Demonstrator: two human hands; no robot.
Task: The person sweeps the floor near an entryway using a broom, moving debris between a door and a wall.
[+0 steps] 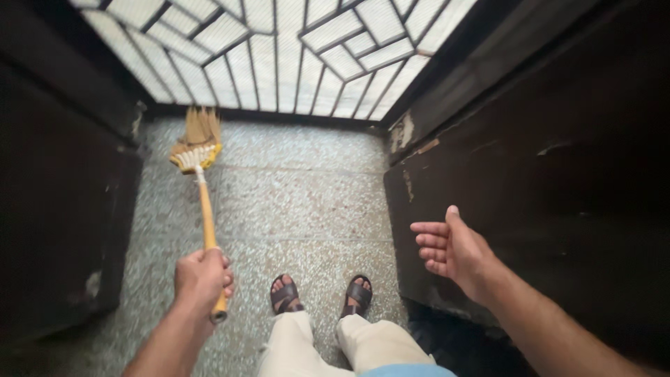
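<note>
- A person stands in a narrow passage, seen from above, with the left hand (202, 278) wrapped around the lower end of a broom (200, 183).
- The fingers (227, 274) of that hand are clamped on the orange handle, whose butt end pokes out just below the fist.
- The broom slants forward and slightly left; its straw head rests on the floor (300, 202) near the far left corner, just short of a metal grille (279, 56).
- A yellow and white collar binds the straw where it meets the handle.
- The right hand (450, 250) is raised and holds nothing, palm turned inward, its fingers (427, 241) loosely apart and curled, thumb pointing up.
- It hovers just beside a dark door (530, 174) that fills the right side of the passage; the door's lower edge shows chipped and worn patches.
- Whether the hand touches the door cannot be told.
- A second dark panel (63, 202) walls in the left side, close beside the broom head, leaving only a slim strip of floor between the two.
- The floor is speckled grey terrazzo, divided by thin joint lines.
- The grille closes the far end, its bars crossing in diagonals over bright pale panes.
- Two feet in dark sandals (321, 294) stand side by side on the floor between the hands, below light trouser legs (349, 345).
</note>
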